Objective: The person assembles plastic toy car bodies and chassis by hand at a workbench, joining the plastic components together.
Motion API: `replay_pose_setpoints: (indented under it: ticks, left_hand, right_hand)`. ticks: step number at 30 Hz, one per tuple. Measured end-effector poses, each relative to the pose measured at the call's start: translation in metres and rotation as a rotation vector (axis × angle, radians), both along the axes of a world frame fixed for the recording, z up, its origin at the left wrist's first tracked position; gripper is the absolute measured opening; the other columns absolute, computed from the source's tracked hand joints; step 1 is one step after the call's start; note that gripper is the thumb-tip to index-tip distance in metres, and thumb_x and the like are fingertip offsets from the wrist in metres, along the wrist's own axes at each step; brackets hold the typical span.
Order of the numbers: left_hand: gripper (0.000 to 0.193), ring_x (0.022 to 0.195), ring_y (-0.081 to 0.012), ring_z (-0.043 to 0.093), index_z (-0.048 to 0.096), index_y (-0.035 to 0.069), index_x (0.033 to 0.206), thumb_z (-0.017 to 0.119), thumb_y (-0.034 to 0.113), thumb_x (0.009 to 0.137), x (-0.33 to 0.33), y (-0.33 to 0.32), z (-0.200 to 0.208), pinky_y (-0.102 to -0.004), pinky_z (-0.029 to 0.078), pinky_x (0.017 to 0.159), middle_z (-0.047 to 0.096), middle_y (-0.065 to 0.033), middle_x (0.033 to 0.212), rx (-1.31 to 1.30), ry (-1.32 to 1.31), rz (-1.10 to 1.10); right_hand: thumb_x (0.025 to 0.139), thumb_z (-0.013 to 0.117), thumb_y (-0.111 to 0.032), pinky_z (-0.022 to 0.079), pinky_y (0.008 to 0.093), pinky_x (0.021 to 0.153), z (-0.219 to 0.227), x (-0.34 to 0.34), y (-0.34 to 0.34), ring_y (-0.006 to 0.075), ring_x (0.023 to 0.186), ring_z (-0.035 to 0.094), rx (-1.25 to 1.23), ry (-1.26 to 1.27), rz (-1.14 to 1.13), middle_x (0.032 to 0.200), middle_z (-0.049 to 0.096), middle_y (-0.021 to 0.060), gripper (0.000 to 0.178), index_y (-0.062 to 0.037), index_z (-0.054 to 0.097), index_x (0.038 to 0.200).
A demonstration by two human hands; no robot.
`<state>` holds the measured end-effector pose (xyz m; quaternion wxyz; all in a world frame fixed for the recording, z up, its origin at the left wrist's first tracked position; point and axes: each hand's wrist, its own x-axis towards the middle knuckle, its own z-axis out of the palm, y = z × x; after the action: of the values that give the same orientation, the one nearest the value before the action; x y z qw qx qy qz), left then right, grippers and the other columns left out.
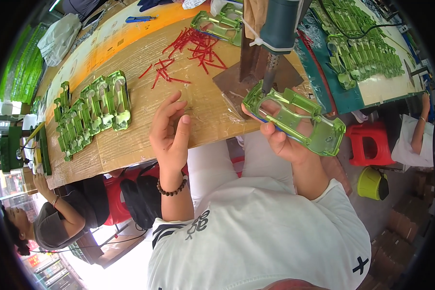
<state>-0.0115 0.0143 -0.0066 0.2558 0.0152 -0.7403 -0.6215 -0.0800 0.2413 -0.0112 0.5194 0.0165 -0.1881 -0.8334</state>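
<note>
My right hand (pixel 286 144) grips a translucent green plastic shell (pixel 319 137) with large cut-out openings, thumb and fingers on its near edge. The shell's far left end is under the metal nozzle (pixel 271 72) of a dark teal hot-air-type tool (pixel 277 24) fixed upright on a stand. I cannot tell whether the nozzle touches it. My left hand (pixel 170 130) hovers by the table's near edge, fingers loosely curled and apart, with nothing visible in it. Beyond it lies a loose pile of thin red strips (pixel 198 46).
Rows of green shells stand on the table (pixel 145 130) at left (pixel 94 108) and far right (pixel 367 58). A blue cutter (pixel 140 19) lies at the back. A red stool (pixel 369 142) and yellow-green bucket (pixel 369 183) stand at right. Other people sit at both sides.
</note>
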Motion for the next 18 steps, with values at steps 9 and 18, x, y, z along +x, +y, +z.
replay_pose_setpoints:
  ticks: [9, 18]
  left_hand:
    - [0.022, 0.101, -0.0160, 0.051, 0.055, -0.004, 0.103, 0.053, 0.008, 0.085, 0.000, 0.001, 0.001, -0.0254, 0.040, 0.086, 0.049, -0.0176, 0.120, -0.067, -0.001, -0.015]
    - [0.021, 0.096, -0.0164, 0.054, 0.057, -0.004, 0.100, 0.057, 0.005, 0.081, 0.000, -0.001, 0.003, -0.0255, 0.045, 0.078, 0.049, -0.0160, 0.117, -0.064, -0.002, -0.010]
  right_hand:
    - [0.087, 0.049, -0.033, 0.054, 0.0378, 0.074, 0.009, 0.006, 0.007, 0.0365, 0.098, 0.052, 0.035, -0.025, 0.022, 0.141, 0.012, 0.0175, 0.067, -0.0014, 0.016, 0.136]
    - [0.085, 0.054, -0.029, 0.056, 0.0338, 0.066, 0.015, 0.004, 0.013, 0.0364, 0.091, 0.056, 0.099, -0.076, 0.026, 0.141, 0.013, 0.0176, 0.064, -0.0008, 0.023, 0.134]
